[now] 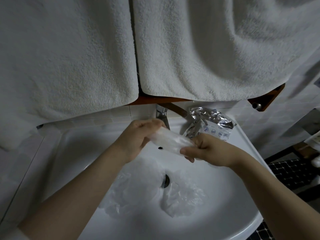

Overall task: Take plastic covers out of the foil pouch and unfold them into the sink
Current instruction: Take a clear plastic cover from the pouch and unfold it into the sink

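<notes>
Over the sink (72,153), the left hand (140,135) and right hand (206,149) each pinch an end of a folded plastic cover (170,140), apparently stretching it open; foil pouch (209,123) rests on the back rim.

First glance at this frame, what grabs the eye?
Two big white towels hang across the top half, over the sink. Below them, the left hand and right hand stretch a folded plastic cover above the basin. The crumpled foil pouch sits on the rim beside the tap.
</notes>
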A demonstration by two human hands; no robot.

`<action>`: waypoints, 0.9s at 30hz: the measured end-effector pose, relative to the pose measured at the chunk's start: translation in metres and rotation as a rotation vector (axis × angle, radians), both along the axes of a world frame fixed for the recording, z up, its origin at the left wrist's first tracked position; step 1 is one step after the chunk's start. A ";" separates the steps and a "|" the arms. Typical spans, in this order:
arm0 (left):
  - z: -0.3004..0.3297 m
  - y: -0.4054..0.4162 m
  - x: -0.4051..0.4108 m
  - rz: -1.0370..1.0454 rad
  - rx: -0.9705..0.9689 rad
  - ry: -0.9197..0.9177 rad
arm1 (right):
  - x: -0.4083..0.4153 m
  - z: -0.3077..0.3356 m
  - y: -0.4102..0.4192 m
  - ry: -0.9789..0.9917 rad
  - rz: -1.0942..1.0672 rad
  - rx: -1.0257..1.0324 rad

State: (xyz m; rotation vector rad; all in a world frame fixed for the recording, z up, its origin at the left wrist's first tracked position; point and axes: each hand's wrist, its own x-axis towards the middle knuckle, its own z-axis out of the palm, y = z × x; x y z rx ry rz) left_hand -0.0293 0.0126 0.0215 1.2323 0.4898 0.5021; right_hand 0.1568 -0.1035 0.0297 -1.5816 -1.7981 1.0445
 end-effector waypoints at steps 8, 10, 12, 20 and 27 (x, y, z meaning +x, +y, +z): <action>-0.003 -0.006 0.011 0.173 -0.270 -0.107 | 0.000 0.001 0.001 0.405 -0.065 -0.100; -0.004 -0.004 0.011 0.257 -0.297 -0.083 | 0.000 -0.003 0.001 0.484 -0.125 -0.119; -0.004 -0.002 0.012 0.302 -0.348 -0.078 | -0.001 -0.006 0.002 0.391 -0.158 -0.087; -0.002 -0.006 0.012 0.297 -0.501 -0.333 | -0.010 -0.009 0.006 0.692 -0.320 -0.078; -0.001 -0.009 0.019 0.326 -0.356 -0.366 | -0.025 0.001 0.008 0.867 -0.501 -0.122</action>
